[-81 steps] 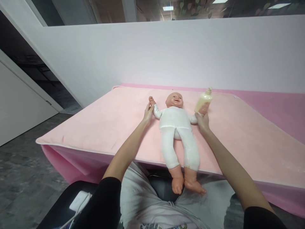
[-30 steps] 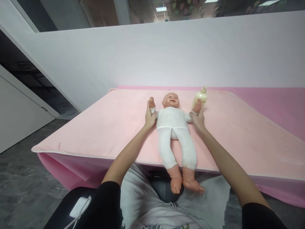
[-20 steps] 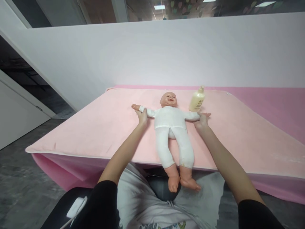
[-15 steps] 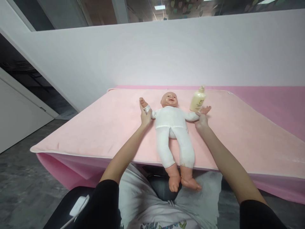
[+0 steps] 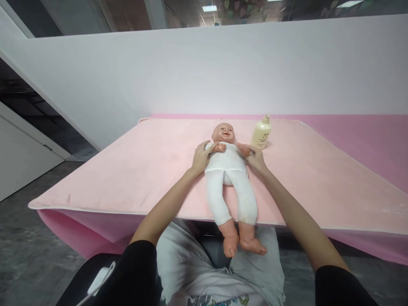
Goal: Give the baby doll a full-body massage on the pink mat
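Observation:
A baby doll [image 5: 227, 163] with a white cloth body lies on its back, its head away from me and its feet over the table's near edge. My left hand [image 5: 201, 158] is closed round the doll's arm on the left, whose hand rests on the chest. On the other side, my right hand [image 5: 255, 159] grips the doll's other arm, folded in toward the chest. Both of the doll's forearms are partly hidden by my fingers. Just beyond my right hand stands a pale yellow pump bottle [image 5: 261, 132].
A pale pink cloth [image 5: 134, 170] covers the table, with a darker pink cover [image 5: 357, 136] beneath it. Behind rises a white partition [image 5: 204, 72]. A white device with a cable [image 5: 99, 278] lies at the lower left.
Both my hands have moved inward with the doll's arms. The arms were spread out to the sides and are now folded onto the chest. The bottle stands where it was.

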`<state>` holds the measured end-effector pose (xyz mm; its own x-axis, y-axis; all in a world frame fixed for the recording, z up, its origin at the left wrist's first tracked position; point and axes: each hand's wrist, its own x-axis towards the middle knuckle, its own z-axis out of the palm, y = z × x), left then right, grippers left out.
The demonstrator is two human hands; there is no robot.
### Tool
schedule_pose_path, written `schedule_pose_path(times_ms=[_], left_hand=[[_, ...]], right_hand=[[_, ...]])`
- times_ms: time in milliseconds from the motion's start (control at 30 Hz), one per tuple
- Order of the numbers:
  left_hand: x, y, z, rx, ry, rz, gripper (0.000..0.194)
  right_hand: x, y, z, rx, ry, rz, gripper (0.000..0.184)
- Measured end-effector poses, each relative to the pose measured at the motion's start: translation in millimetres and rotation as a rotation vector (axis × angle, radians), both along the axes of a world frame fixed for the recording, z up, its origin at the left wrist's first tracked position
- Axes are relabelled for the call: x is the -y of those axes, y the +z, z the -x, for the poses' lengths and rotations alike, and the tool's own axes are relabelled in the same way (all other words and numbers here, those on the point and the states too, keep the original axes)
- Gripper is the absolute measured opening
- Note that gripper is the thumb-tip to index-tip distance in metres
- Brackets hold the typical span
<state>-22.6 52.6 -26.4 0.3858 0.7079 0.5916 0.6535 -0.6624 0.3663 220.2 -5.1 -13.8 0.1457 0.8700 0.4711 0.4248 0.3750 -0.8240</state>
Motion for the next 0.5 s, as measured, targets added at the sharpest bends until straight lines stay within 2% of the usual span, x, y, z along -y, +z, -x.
schedule_pose_path(times_ms=[100, 200, 333, 500], left_hand=[[-2, 0.4, 1, -0.042, -0.025, -0.038, 0.052], [-2, 0.6, 1, -0.029, -0.025, -0.027, 0.053], [-4, -0.2, 4, 0.096, -0.044, 0.038, 0.057], [-11, -5.2, 6, 0.469, -0.025, 0.141, 0.066]], right_hand=[[8, 3.1, 7, 0.36, -0.044, 0.001, 0.043], [12, 3.1, 10, 0.496, -0.12, -0.014, 0.049], [13, -1.2, 11, 0.394, -0.163, -0.044, 0.051], [11, -9.5, 15, -0.02, -0.342, -0.004, 0.047]])
